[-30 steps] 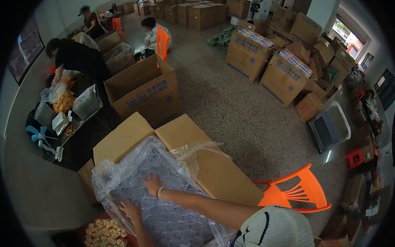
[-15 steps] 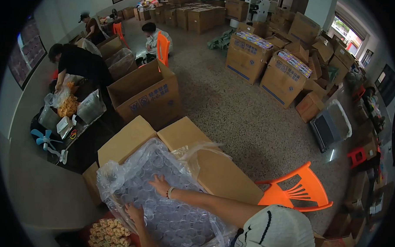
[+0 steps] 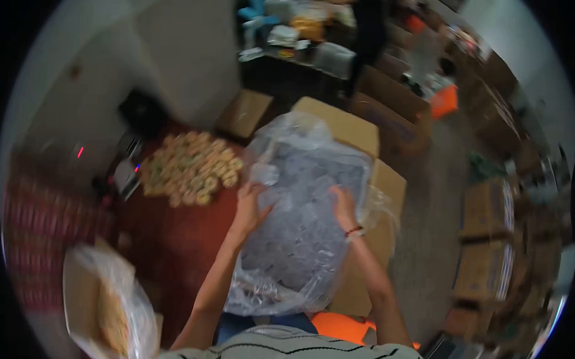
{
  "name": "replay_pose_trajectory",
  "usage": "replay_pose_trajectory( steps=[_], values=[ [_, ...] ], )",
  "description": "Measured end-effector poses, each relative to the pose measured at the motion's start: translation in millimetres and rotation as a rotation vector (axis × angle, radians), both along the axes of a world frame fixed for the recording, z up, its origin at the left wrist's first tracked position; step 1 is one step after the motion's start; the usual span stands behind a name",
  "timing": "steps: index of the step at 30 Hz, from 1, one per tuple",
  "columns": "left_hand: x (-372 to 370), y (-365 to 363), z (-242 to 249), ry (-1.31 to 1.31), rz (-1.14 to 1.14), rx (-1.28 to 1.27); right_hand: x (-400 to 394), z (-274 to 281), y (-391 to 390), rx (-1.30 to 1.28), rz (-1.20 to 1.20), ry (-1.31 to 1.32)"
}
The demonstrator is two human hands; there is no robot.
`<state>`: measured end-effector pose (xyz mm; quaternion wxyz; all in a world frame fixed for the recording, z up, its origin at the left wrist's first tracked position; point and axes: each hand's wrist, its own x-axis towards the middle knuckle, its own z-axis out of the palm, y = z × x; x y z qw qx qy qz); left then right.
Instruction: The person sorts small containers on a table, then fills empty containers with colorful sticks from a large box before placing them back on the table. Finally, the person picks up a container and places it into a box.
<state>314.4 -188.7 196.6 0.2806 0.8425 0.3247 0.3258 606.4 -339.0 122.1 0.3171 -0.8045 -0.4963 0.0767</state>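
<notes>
A carton lined with a clear plastic bag stands in front of me, filled with clear round plastic pieces that look like small cups or lids. Over its left side is my left hand, thumb apart from the fingers. A clear round piece sits just beyond those fingertips; blur hides whether they touch it. My right hand reaches over the right part of the pieces, fingers stretched and nothing visible in them.
Many small ring-shaped pale items lie piled on a red table at the left. Below is a bag-lined box. An orange chair stands close by. Cartons line the right; a worktable with a blue fan is ahead.
My view has swung left and down, bringing the red table into sight. Both hands have shifted over the carton, the right one drawn back towards its right side.
</notes>
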Motion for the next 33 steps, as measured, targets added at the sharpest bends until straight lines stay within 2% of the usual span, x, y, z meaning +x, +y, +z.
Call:
replay_pose_trajectory(
  steps=[1,4,7,9,11,13,15,17,19,21,23,25,26,27,28,29,30,31,33],
  values=[
    [-26,-8,13,-0.010,0.031,-0.016,-9,21,6,0.083,0.135,-0.085],
    [-118,-43,73,-0.054,0.184,-0.102,-69,83,42,0.041,0.371,-0.041],
    [-237,-79,114,-0.080,0.395,-0.117,-185,162,86,0.007,0.594,-0.022],
    [-319,-96,138,-0.067,0.530,-0.095,-274,192,111,0.019,0.691,-0.021],
    [-410,-118,143,-0.092,0.723,-0.031,-378,218,130,0.157,0.881,0.094],
    [-503,-142,144,-0.061,0.928,-0.001,-487,243,146,0.148,1.101,0.187],
    [-590,-169,120,0.010,1.122,-0.028,-598,253,145,0.097,1.272,0.266],
    [-666,-197,81,0.065,1.207,-0.045,-704,230,139,0.097,1.429,0.424],
    [-720,-225,35,0.249,1.324,-0.111,-793,199,120,0.041,1.548,0.435],
    [-755,-242,-6,0.268,1.313,-0.188,-866,141,102,-0.144,1.572,0.385],
    [-776,-256,-42,0.310,1.309,-0.263,-920,65,77,0.073,1.486,0.124],
    [-794,-266,-78,0.361,1.276,-0.274,-950,27,66,-0.312,1.566,-0.077],
    [-805,-268,-92,0.388,1.229,-0.281,-949,47,64,-0.376,1.619,-0.208],
    [-806,-265,-75,0.377,1.147,-0.399,-948,66,57,-0.463,1.646,-0.330],
    [-827,-271,-95,0.496,1.077,-0.366,-973,13,57,-0.679,1.466,-0.243],
    [-828,-268,-70,0.496,0.976,-0.392,-998,-49,42,-0.434,1.499,-0.381],
    [-834,-261,-45,0.563,0.875,-0.471,-963,10,31,-0.329,1.525,-0.487],
    [-842,-255,-28,0.552,0.801,-0.468,-956,14,26,-0.194,1.522,-0.445],
    [-834,-225,20,0.575,0.654,-0.365,-936,3,23,0.155,1.533,-0.168]
  ],
)
